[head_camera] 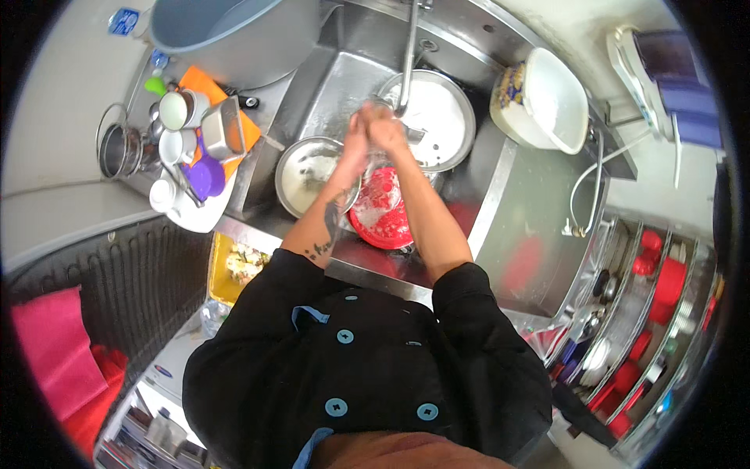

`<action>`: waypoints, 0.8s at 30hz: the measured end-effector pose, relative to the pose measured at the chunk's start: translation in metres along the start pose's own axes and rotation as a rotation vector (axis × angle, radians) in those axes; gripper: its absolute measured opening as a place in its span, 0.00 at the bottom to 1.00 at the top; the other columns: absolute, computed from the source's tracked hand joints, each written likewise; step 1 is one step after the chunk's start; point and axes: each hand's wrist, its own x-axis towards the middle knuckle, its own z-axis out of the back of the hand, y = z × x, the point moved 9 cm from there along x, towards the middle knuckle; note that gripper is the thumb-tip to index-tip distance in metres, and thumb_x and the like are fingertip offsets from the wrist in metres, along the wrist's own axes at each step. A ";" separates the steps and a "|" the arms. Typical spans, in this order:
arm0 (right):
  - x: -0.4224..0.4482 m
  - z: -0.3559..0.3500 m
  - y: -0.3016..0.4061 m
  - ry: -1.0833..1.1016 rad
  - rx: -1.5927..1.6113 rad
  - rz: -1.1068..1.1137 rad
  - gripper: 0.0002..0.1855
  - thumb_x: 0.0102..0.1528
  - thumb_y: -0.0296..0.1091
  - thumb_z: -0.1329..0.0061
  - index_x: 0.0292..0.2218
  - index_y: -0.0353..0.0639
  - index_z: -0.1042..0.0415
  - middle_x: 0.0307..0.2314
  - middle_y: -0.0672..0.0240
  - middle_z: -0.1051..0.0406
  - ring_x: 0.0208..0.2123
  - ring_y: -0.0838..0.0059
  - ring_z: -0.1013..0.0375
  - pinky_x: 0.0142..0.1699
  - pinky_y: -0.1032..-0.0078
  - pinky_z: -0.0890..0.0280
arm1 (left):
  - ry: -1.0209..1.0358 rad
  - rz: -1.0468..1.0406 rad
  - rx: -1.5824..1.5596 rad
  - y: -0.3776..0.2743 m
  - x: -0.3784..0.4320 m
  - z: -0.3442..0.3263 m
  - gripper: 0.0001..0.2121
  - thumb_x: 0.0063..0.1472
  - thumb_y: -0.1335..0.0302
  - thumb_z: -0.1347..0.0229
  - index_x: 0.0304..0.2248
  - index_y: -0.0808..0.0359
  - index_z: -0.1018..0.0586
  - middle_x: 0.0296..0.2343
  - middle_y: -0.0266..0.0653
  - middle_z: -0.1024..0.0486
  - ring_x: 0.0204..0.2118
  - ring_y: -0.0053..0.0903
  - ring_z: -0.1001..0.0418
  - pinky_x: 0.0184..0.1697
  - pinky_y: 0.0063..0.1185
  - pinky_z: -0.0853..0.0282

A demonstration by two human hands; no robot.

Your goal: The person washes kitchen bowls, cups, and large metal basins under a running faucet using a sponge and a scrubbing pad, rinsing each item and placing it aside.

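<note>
My left hand (356,138) and my right hand (384,129) are pressed together beside the spout of the metal faucet (408,58), over the sink. Motion blurs the fingers, and whether anything small lies between the palms cannot be told. Below the hands is a soapy red plastic colander or basket (384,225). To its left sits a round metal bowl (287,179) with cloudy liquid. A larger round metal pan (469,123) with white foamy content lies under the spout, to the right.
A big grey metal pot (246,53) stands at the upper left. Cups, a purple container (206,176) and metal pans crowd the left drainboard. Right of the sink, a white tub (556,99) rests above a basin of cloudy water (521,234). A yellow bin (222,275) holds food scraps; wire shelves stand lower right.
</note>
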 end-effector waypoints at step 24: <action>-0.106 0.111 0.035 -0.261 0.276 0.383 0.11 0.53 0.25 0.58 0.37 0.39 0.27 0.43 0.58 0.29 0.48 0.57 0.33 0.56 0.65 0.43 | -0.202 0.284 0.057 -0.007 0.019 -0.023 0.15 0.66 0.66 0.60 0.46 0.65 0.30 0.38 0.41 0.27 0.38 0.31 0.28 0.42 0.34 0.31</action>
